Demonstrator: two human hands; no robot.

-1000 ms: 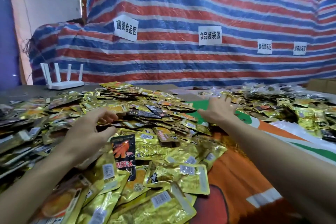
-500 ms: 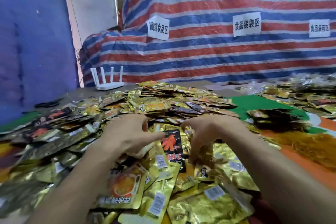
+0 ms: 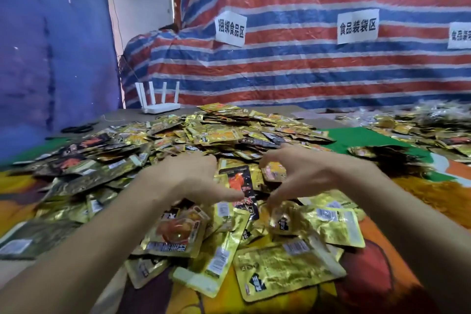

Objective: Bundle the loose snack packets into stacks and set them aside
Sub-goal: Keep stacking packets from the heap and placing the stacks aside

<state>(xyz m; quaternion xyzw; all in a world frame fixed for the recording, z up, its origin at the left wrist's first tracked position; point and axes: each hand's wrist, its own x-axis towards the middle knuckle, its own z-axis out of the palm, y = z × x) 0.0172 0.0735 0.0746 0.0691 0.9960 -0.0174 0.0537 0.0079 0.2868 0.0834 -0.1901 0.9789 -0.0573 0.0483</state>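
1 second ago the right hand (image 3: 308,176) reaches far out, to the edge of the green cloth (image 3: 356,137). Now it is back at the middle of the pile of snack packets (image 3: 229,135). The left hand (image 3: 186,181) has also come inward from the left side. The 2 hands now stand close together, one on each side of a black packet (image 3: 240,186), with thumbs pointing at each other. The view has turned left, so more of the blue curtain (image 3: 51,46) shows.
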